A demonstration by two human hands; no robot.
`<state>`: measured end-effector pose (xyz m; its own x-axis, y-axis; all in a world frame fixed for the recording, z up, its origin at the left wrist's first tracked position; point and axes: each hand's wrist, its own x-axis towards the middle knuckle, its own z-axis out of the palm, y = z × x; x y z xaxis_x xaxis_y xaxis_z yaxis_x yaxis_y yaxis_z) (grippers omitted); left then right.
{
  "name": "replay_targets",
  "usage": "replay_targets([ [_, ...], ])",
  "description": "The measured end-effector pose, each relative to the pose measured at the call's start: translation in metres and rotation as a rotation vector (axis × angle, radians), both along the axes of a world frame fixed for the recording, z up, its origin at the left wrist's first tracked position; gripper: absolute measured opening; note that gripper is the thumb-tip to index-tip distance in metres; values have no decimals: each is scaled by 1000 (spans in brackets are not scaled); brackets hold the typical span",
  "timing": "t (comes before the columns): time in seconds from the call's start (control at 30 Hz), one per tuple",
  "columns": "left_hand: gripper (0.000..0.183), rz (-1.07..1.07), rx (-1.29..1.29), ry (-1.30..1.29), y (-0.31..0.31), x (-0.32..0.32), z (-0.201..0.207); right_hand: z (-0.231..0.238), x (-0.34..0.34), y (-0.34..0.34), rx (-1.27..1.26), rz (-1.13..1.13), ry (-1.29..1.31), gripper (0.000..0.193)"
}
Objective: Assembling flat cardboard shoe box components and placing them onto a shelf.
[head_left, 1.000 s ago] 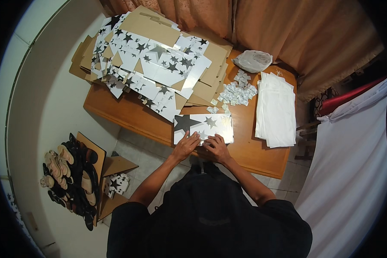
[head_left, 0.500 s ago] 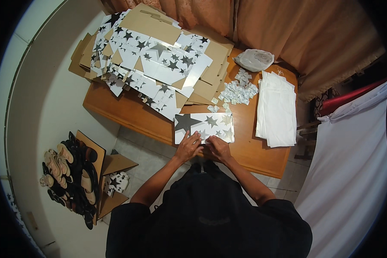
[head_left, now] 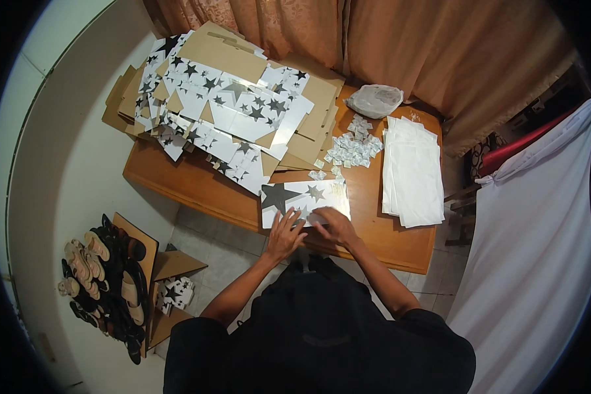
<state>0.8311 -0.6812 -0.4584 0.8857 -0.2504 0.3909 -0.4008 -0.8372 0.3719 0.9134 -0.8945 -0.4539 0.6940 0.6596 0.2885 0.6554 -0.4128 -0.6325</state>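
Note:
A white box with black and grey stars (head_left: 279, 197) lies at the front edge of the wooden table, its lid side up. On its near left part rests my left hand (head_left: 283, 236), open, with the fingers spread toward the box's middle. My right hand (head_left: 337, 228) reaches over the near right part, fingers apart and slightly bent. Neither hand is wrapped round anything. The box's near edge is partly hidden beneath both hands. Just beyond the box lie a few small pale packets (head_left: 317, 175).
Flat star-printed cardboard pieces (head_left: 230, 111) are heaped at the back left. A pile of small packets (head_left: 353, 151), a clear plastic bag (head_left: 374, 101) and white sheets (head_left: 412, 174) occupy the right side. Shoes (head_left: 105, 282) fill a rack at lower left.
My right hand has lifted from the near edge and reached farther over the box. My left fingers have spread more. The whole view has shifted slightly.

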Motion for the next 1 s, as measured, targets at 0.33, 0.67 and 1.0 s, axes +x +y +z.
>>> replay_targets([
  [0.33, 77, 125, -863, 1086, -94, -12, -46, -36, 96, -59, 236, -385, 280, 62],
  [0.67, 105, 794, -1378, 630, -194, -19, -43, -60, 91, -98, 144, 26, 651, 60],
  [1.0, 74, 1114, -626, -5, -188, -87, 22, 17, 28, -82, 223, 408, 359, 65],
])
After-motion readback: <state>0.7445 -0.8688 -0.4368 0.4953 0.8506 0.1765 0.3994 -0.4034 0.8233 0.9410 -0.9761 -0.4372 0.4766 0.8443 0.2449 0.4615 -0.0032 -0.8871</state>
